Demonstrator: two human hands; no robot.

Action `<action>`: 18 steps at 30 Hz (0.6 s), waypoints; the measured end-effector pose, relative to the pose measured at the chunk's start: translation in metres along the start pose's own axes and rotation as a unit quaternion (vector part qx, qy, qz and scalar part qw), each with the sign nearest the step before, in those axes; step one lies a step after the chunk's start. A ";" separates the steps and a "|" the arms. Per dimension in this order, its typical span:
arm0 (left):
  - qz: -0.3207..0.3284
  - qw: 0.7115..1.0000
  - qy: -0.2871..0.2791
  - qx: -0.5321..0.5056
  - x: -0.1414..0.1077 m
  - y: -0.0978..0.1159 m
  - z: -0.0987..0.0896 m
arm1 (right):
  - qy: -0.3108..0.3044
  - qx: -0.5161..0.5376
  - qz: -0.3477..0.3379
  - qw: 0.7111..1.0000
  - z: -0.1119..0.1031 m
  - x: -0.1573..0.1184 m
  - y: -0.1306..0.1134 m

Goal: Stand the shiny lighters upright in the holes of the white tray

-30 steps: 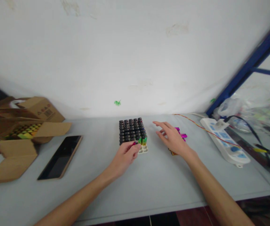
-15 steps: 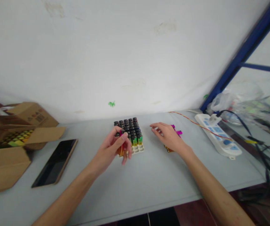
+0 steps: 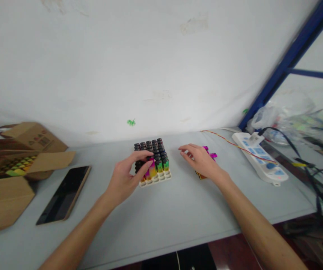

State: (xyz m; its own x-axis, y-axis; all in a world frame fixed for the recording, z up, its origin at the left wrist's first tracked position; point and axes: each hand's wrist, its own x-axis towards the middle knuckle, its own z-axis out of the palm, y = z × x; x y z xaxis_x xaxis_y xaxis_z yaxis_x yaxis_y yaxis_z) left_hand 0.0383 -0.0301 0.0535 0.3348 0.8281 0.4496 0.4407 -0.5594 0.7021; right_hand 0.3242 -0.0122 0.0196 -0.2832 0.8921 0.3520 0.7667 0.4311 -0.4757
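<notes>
My left hand (image 3: 129,172) is at the front left of a cream tray (image 3: 157,179), with thumb and forefinger on a pink-and-yellow lighter (image 3: 152,168) standing in it. Rows of black-topped lighters (image 3: 157,148) fill the tray's back part, some green-bodied at the front right. The front holes of the tray show bare. My right hand (image 3: 196,157) rests on the table right of the tray, its fingers slightly curled and apart. Beside and partly under it lie shiny purple lighters (image 3: 212,155) and a gold one (image 3: 201,176).
A phone (image 3: 65,195) lies at the left, beside an open cardboard box (image 3: 51,160) of lighters. On the right are a white power strip (image 3: 258,155), a thin red-yellow wire (image 3: 226,140), black cables (image 3: 316,187) and plastic bags (image 3: 265,118). A wall (image 3: 150,67) stands behind.
My left hand has turned and opened its other fingers, and the lighter it held now stands in the tray. My right hand has barely moved; the view has shifted slightly.
</notes>
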 end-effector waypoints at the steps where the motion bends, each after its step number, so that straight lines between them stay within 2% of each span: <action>1: 0.017 1.000 -0.007 0.022 0.000 -0.001 0.000 | 0.001 -0.002 0.000 1.000 0.000 0.000 0.000; 8: 0.148 0.984 -0.047 0.091 0.003 -0.006 0.002 | 0.007 0.004 0.003 1.000 -0.001 0.000 0.000; 18: 0.176 0.970 -0.089 0.142 0.006 -0.012 -0.007 | 0.016 -0.013 0.001 1.000 -0.005 0.000 0.000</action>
State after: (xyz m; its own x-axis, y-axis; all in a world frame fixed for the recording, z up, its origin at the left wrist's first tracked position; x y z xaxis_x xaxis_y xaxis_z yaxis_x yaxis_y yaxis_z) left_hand 0.0294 -0.0188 0.0517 0.6343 0.5780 0.5134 0.4756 -0.8153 0.3302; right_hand 0.3275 -0.0127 0.0238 -0.2627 0.8882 0.3770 0.7823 0.4247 -0.4555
